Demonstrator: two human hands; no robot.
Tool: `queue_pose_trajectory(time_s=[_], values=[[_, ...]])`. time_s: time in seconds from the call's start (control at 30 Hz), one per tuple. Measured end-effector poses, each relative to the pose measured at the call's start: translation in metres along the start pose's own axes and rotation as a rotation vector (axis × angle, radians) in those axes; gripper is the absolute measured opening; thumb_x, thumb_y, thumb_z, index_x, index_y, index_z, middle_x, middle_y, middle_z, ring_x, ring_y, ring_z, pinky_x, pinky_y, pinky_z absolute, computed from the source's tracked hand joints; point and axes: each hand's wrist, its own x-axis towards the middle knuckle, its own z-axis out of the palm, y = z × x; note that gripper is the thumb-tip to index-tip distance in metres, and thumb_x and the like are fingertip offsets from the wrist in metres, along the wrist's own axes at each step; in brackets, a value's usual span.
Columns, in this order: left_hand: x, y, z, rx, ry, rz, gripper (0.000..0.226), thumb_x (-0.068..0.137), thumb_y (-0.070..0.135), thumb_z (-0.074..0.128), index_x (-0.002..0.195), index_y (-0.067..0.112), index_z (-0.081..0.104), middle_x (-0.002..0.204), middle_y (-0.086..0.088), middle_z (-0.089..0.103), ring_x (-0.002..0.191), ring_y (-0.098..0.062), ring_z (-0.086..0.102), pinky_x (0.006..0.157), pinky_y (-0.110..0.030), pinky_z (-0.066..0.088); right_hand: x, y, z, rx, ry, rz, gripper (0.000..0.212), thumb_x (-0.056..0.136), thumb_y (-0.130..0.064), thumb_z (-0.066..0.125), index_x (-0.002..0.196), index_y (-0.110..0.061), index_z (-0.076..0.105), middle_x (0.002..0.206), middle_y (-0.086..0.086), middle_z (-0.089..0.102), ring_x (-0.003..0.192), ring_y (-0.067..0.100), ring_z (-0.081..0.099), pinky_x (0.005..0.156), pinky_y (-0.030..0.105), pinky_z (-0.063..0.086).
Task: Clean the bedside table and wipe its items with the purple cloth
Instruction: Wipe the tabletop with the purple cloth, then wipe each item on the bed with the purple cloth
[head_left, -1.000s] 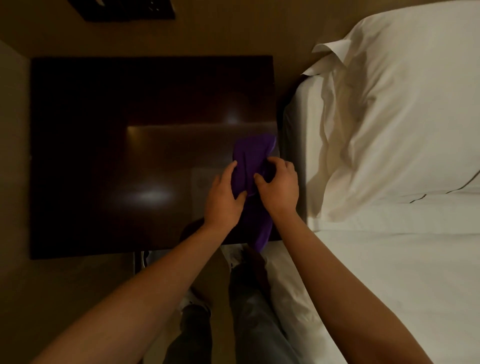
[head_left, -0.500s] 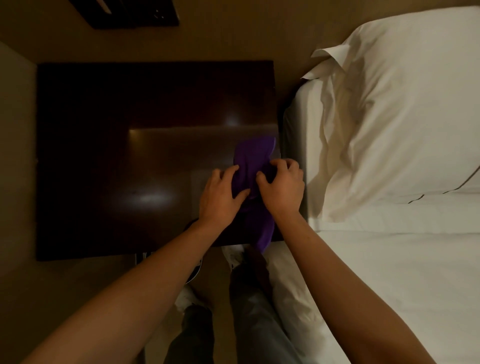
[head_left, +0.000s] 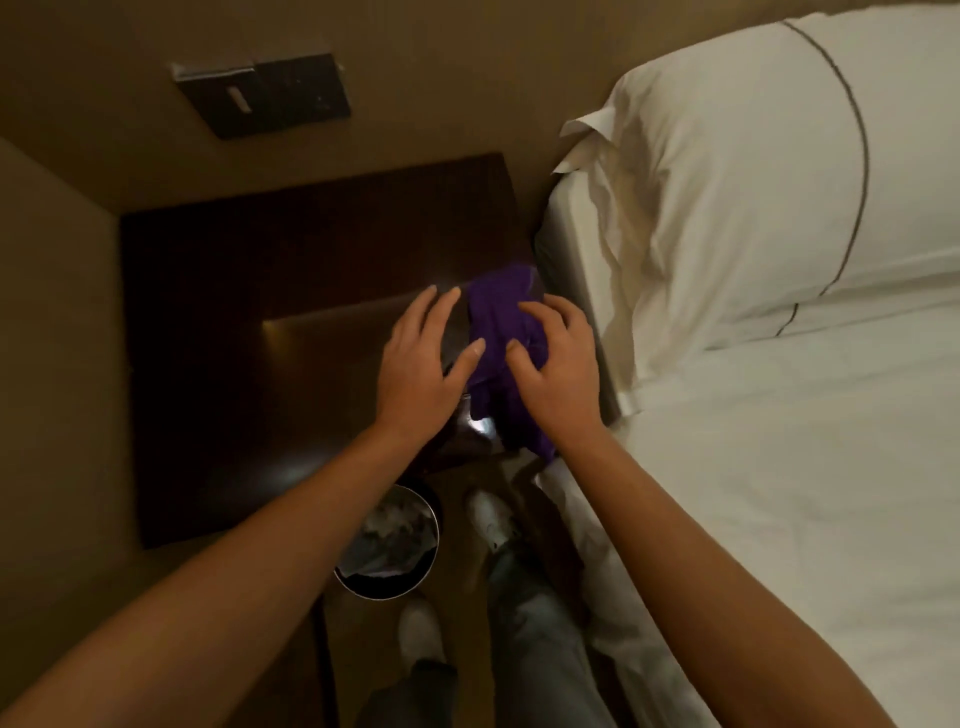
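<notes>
The purple cloth lies bunched on the right part of the dark wooden bedside table, one end hanging over the front edge. My right hand rests on the cloth with curled fingers gripping its folds. My left hand is just left of the cloth with straight, spread fingers, its thumb tip touching the cloth's edge. No other items show on the table top.
A bed with a white pillow and sheet stands close on the right. A round waste bin with crumpled paper sits on the floor by the table's front. A dark wall panel hangs above. My feet stand below.
My left hand has let go of the cloth and spread open to its left. My right hand still grips the cloth. The camera has tilted, showing the bin and the wall panel.
</notes>
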Motion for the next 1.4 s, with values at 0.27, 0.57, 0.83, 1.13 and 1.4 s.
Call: queue_pose_trajectory(time_s=[0.27, 0.57, 0.83, 1.13, 1.4], values=[[-0.045, 0.027, -0.023, 0.002, -0.067, 0.242, 0.056, 0.096, 0.057, 0.053, 0.145, 0.030, 0.046, 0.148, -0.002, 0.044, 0.134, -0.021, 0.042, 0.109, -0.044, 0.042, -0.089, -0.011, -0.041, 0.051, 0.121, 0.045, 0.047, 0.092, -0.027, 0.069, 0.137, -0.016, 0.061, 0.146, 0.008, 0.050, 0.136, 0.023, 0.047, 0.112, 0.040, 0.043], [-0.073, 0.106, 0.013, -0.089, -0.178, 0.486, 0.056, 0.097, 0.058, 0.051, 0.144, 0.027, 0.049, 0.148, 0.000, 0.046, 0.135, -0.017, 0.043, 0.112, -0.040, 0.039, -0.161, 0.035, -0.106, 0.057, 0.356, 0.158, 0.043, 0.092, -0.031, 0.068, 0.135, -0.026, 0.062, 0.143, -0.002, 0.053, 0.134, 0.013, 0.048, 0.111, 0.031, 0.043], [-0.119, 0.195, 0.101, -0.082, -0.342, 0.581, 0.052, 0.097, 0.057, 0.052, 0.143, 0.030, 0.048, 0.150, 0.000, 0.045, 0.136, -0.018, 0.041, 0.111, -0.040, 0.039, -0.232, 0.111, -0.174, 0.128, 0.557, 0.299, 0.038, 0.095, -0.029, 0.066, 0.133, -0.025, 0.063, 0.141, -0.007, 0.055, 0.133, 0.011, 0.050, 0.102, 0.043, 0.053], [-0.200, 0.282, 0.216, -0.035, -0.520, 0.735, 0.052, 0.099, 0.062, 0.045, 0.143, 0.036, 0.045, 0.152, 0.005, 0.044, 0.138, -0.016, 0.040, 0.111, -0.030, 0.032, -0.331, 0.193, -0.262, 0.076, 0.685, 0.459, 0.033, 0.095, -0.021, 0.068, 0.128, -0.015, 0.067, 0.135, 0.001, 0.062, 0.128, 0.017, 0.056, 0.099, 0.044, 0.055], [-0.188, 0.266, 0.224, 0.156, -0.523, 0.751, 0.046, 0.099, 0.044, 0.058, 0.142, 0.028, 0.051, 0.150, -0.002, 0.045, 0.129, -0.022, 0.049, 0.107, -0.041, 0.041, -0.368, 0.230, -0.271, 0.123, 0.706, 0.470, 0.031, 0.095, -0.015, 0.070, 0.125, -0.015, 0.068, 0.131, 0.000, 0.063, 0.122, 0.017, 0.059, 0.091, 0.041, 0.057]])
